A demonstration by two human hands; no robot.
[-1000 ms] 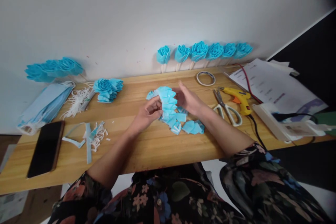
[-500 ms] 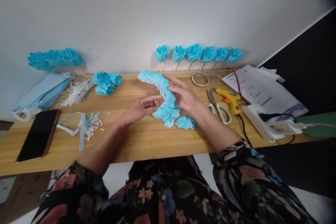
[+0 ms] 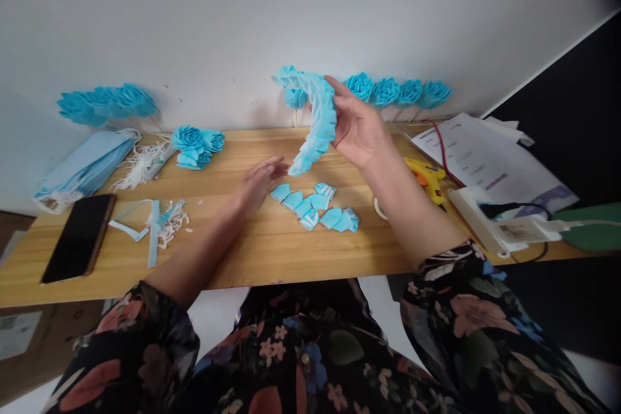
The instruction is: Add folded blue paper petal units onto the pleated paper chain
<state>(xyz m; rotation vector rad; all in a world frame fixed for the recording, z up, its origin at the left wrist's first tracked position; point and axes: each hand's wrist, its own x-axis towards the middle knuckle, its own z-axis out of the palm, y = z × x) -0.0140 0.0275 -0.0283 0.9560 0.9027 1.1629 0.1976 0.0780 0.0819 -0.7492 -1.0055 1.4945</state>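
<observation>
My right hand (image 3: 359, 129) is closed on a curved strip of pleated light-blue petals (image 3: 323, 107), holding it up above the table in front of the wall. The strip bends like a C, both ends pointing left. My left hand (image 3: 259, 187) is lower, fingers stretched toward the strip's lower end; whether the fingertips touch it I cannot tell. On the table beneath lie several loose folded blue petals (image 3: 305, 207), some overlapping.
Blue flowers on sticks (image 3: 385, 92) lean against the wall, with more flowers (image 3: 107, 103) at left. Blue face masks (image 3: 87, 165), a phone (image 3: 80, 239), and white cord scraps (image 3: 172, 223) lie left. A yellow glue gun (image 3: 429, 181), power strip (image 3: 485, 223) and paper sheet (image 3: 495, 162) are right.
My right hand has raised the petal strip up off the table, toward the wall. The loose petals beneath it have come into view. My left hand has moved slightly left and up.
</observation>
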